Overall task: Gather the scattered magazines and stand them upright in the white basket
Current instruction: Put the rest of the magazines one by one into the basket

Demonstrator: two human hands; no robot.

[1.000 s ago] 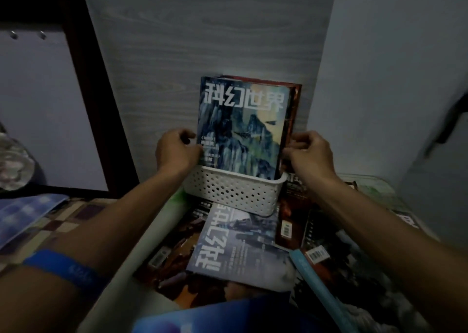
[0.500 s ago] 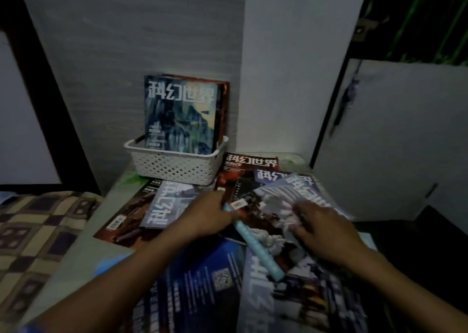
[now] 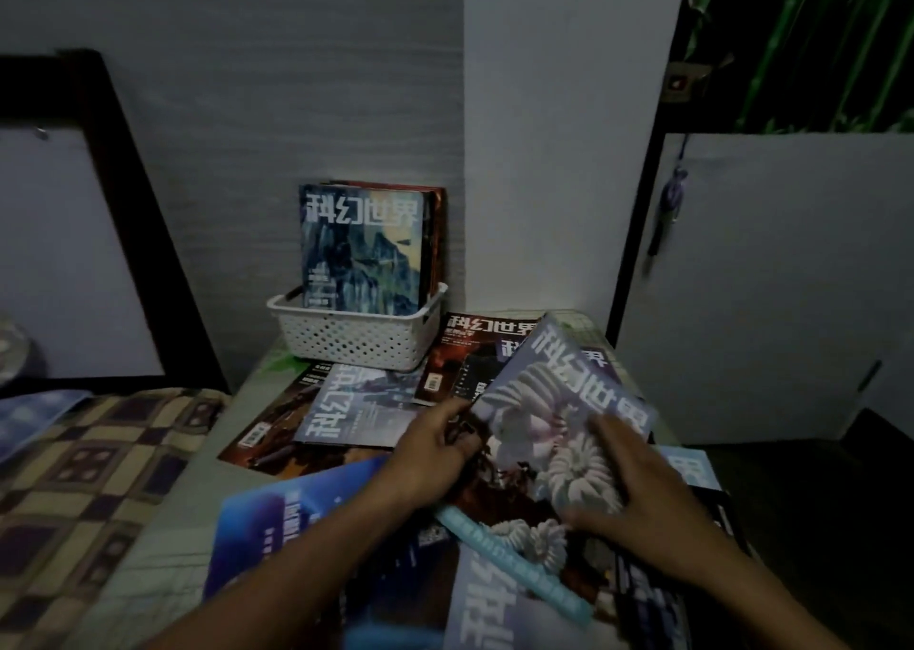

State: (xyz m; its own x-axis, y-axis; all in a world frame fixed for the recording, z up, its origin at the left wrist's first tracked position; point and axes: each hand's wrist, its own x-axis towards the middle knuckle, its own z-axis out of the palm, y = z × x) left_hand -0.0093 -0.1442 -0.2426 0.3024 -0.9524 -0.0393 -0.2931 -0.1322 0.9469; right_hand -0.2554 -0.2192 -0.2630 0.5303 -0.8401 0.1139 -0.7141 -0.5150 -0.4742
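Lilac shell-cover magazine (image 3: 564, 402) pinched by left hand (image 3: 430, 456) & right hand (image 3: 648, 501); lift clear, square upright, slot beside mags in white basket (image 3: 356, 340).

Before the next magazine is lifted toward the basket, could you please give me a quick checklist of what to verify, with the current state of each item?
1. Both hands on the next magazine: ok. The left hand and right hand are on the pale shell-cover magazine.
2. Grip secure: cannot tell; the fingers lie over the cover, and the blur hides any pinch.
3. Magazine free to lift: ok; it is tilted up on top of the pile.
4. White basket has room: ok; there is an open gap in front of the standing magazines.
5. Standing magazines stable: ok; they are upright near the wall.
6. Path to the basket: ok; only flat magazines lie between.
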